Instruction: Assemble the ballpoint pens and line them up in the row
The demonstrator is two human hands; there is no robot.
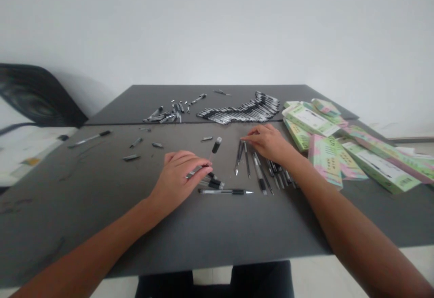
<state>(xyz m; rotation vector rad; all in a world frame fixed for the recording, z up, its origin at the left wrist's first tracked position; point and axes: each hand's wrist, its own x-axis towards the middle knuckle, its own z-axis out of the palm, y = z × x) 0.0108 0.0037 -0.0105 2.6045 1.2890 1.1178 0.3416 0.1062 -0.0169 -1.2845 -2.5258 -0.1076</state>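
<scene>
My left hand [185,171] is closed on a clear pen barrel [217,145] with a black grip, which tilts up from the fingertips. Under that hand lie several more barrels [212,182] with black grips, partly covered by the fingers. Just in front of them a pen [225,191] with a silver tip lies flat. My right hand [266,142] has thumb and forefinger pinched at the top end of thin dark refills [247,160] on the table. Beside and partly beneath the right hand are more barrels and refills [260,176].
A long row of pens [244,110] lies at the back, with a pile of small pen parts [172,112] left of it. Green and pink boxes [325,158] are heaped on the right. A lone pen [90,139] and scattered caps [135,143] lie left. A chair [37,90] stands beyond.
</scene>
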